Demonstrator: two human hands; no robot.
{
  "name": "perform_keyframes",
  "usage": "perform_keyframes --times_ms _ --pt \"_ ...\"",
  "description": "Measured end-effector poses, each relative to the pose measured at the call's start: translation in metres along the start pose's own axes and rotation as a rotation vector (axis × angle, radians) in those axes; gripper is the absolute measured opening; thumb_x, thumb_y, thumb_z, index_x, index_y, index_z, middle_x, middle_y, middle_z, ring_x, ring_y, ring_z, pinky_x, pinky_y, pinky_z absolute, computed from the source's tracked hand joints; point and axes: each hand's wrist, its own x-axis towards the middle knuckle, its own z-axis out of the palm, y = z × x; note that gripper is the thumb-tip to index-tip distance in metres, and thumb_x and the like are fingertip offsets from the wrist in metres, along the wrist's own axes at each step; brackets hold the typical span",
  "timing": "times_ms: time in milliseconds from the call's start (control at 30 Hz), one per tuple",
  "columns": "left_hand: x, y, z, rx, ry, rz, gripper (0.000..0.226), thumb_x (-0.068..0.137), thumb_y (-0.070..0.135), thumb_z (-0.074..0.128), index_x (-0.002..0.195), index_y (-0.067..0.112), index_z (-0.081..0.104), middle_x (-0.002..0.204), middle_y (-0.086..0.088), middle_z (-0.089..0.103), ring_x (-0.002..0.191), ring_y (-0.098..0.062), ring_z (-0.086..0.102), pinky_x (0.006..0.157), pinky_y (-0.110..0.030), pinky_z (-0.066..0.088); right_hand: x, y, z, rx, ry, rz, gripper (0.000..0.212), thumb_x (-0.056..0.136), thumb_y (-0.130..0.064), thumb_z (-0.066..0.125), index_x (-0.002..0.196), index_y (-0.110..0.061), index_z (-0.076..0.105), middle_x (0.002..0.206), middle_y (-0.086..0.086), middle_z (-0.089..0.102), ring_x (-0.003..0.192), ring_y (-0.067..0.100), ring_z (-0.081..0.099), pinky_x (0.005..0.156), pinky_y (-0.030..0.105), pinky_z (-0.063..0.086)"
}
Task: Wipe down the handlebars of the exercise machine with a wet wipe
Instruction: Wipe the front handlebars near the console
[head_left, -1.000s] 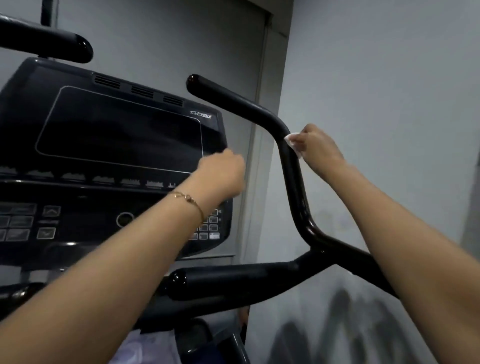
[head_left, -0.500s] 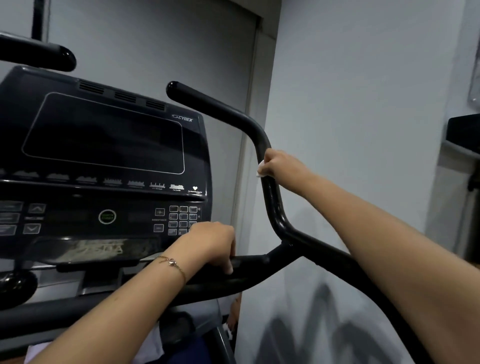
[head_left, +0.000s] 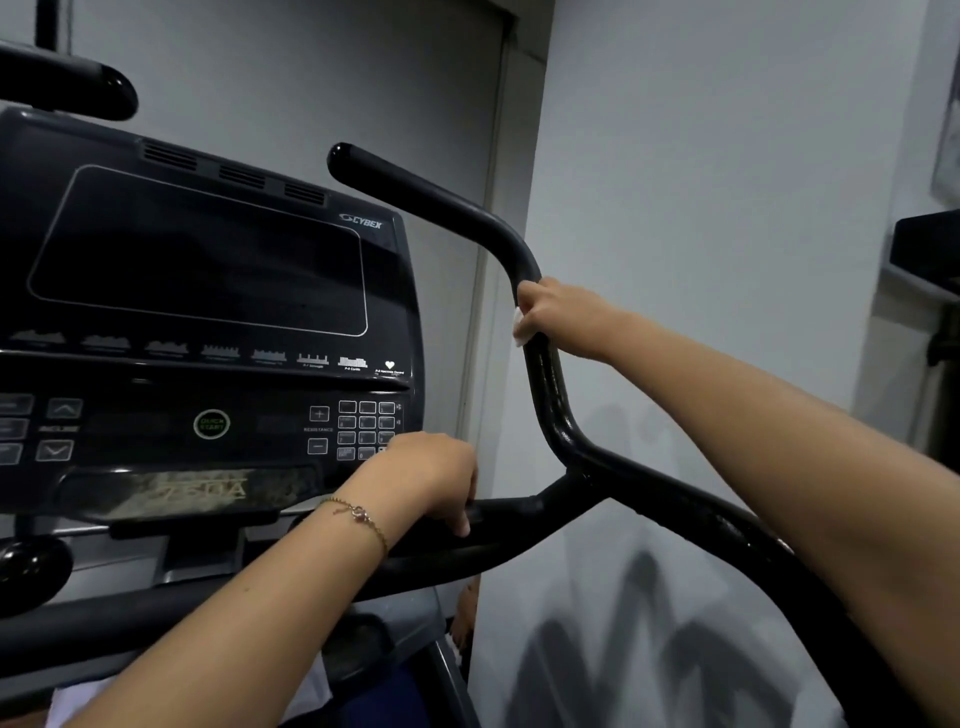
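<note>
Centrally, the right hand (head_left: 561, 317) is clenched around the upright stretch of the black right handlebar (head_left: 545, 395), just below its upper bend. Its grip holds a white wet wipe (head_left: 518, 332) against the bar, and only a small corner of the wipe shows at the inner edge of the fingers. Above the hand the bar slants up and left to a rounded end. Below the hand its surface is glossy and speckled with highlights.

The left hand (head_left: 431, 478), with a thin gold bracelet (head_left: 358, 514) on its wrist, is curled over the horizontal side bar (head_left: 509, 519). That bar joins the right handlebar at a fork lower down. This grip grasps the bar alone.

Left of both hands stands the dark Cybex console (head_left: 384, 291), with a blank screen (head_left: 197, 249), a round quick-start button (head_left: 211, 424) and a numeric keypad (head_left: 366, 428) just above the left hand. The rounded end of a second handlebar (head_left: 62, 85) shows at upper left. A pale wall (head_left: 701, 208) lies behind the right arm and carries dark shadows near its base.
</note>
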Motion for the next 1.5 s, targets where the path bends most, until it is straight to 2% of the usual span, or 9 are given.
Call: perform_keyframes --times_ms 233,433,633,800,933,1033,1100,1233,1500 --pt "0.004 0.001 -0.002 0.009 -0.026 -0.002 0.045 0.081 0.033 0.070 0.124 0.020 0.061 0.119 -0.003 0.063 0.110 -0.023 0.059 0.088 -0.032 0.047 0.026 -0.035 -0.007 -0.256 -0.108 0.169 0.024 0.088 0.004 0.048 0.109 0.003 0.058 0.121 0.016 0.043 0.107 0.034 0.045 0.075 0.034 0.041" --pt "0.006 0.007 -0.004 0.055 -0.043 -0.026 0.048 0.079 0.032 0.072 0.124 0.018 0.060 0.124 -0.004 0.060 0.112 -0.025 0.058 0.092 -0.036 0.048 -0.001 -0.001 -0.028 0.482 0.136 0.296 0.027 0.088 -0.004 0.056 0.112 -0.008 0.067 0.097 0.000 0.060 0.107 0.025 0.057 0.073 0.018 0.035" --pt "0.006 0.011 -0.006 0.049 -0.062 -0.049 0.048 0.080 0.029 0.072 0.125 0.016 0.059 0.126 -0.004 0.059 0.114 -0.025 0.057 0.093 -0.035 0.047 -0.024 -0.013 -0.001 0.386 0.034 0.163 0.022 0.089 -0.024 0.060 0.104 -0.012 0.070 0.105 0.015 0.053 0.098 0.032 0.055 0.085 0.034 0.045" --pt "0.004 0.013 -0.002 0.070 -0.031 -0.066 0.047 0.081 0.030 0.070 0.125 0.018 0.058 0.126 -0.004 0.059 0.114 -0.025 0.057 0.093 -0.036 0.046 -0.044 -0.010 0.002 0.526 -0.096 0.182 0.013 0.088 -0.025 0.062 0.084 -0.016 0.069 0.085 -0.002 0.044 0.077 0.016 0.050 0.062 0.005 0.033" --pt "0.003 0.019 0.003 0.123 0.002 -0.095 0.047 0.083 0.026 0.069 0.127 0.015 0.055 0.128 -0.006 0.057 0.116 -0.027 0.056 0.095 -0.038 0.045 -0.039 -0.014 0.012 0.504 0.019 0.244 0.023 0.089 -0.024 0.061 0.108 -0.015 0.069 0.105 0.007 0.053 0.099 0.027 0.057 0.082 0.026 0.042" --pt "0.001 0.022 0.006 0.143 0.028 -0.107 0.046 0.083 0.023 0.069 0.127 0.015 0.055 0.128 -0.007 0.056 0.116 -0.027 0.056 0.094 -0.038 0.046 -0.049 -0.013 0.008 0.550 -0.156 0.207 0.023 0.086 -0.008 0.060 0.107 -0.013 0.070 0.102 0.007 0.058 0.097 0.022 0.059 0.080 0.026 0.043" --pt "0.001 0.023 0.008 0.161 0.049 -0.113 0.044 0.084 0.021 0.068 0.125 0.016 0.056 0.126 -0.006 0.057 0.114 -0.027 0.057 0.091 -0.037 0.046 -0.055 -0.004 -0.005 0.743 -0.084 0.318 0.024 0.085 -0.004 0.059 0.106 -0.009 0.070 0.094 0.009 0.064 0.077 0.010 0.061 0.067 0.017 0.044" --pt "0.001 0.028 0.009 0.209 0.065 -0.115 0.039 0.085 0.016 0.066 0.123 0.013 0.057 0.124 -0.007 0.058 0.112 -0.026 0.058 0.088 -0.036 0.047 -0.049 0.011 -0.011 1.194 0.416 0.847 0.022 0.086 -0.001 0.055 0.104 -0.003 0.068 0.081 0.009 0.063 0.054 0.011 0.055 0.044 0.006 0.044" --pt "0.005 0.020 0.010 0.192 0.071 -0.094 0.045 0.084 0.022 0.067 0.127 0.016 0.055 0.128 -0.006 0.056 0.117 -0.025 0.056 0.096 -0.037 0.045 -0.014 -0.023 0.009 1.255 0.298 1.011 0.019 0.088 -0.005 0.053 0.083 0.004 0.069 0.065 0.008 0.063 0.060 0.016 0.058 0.061 0.018 0.044"
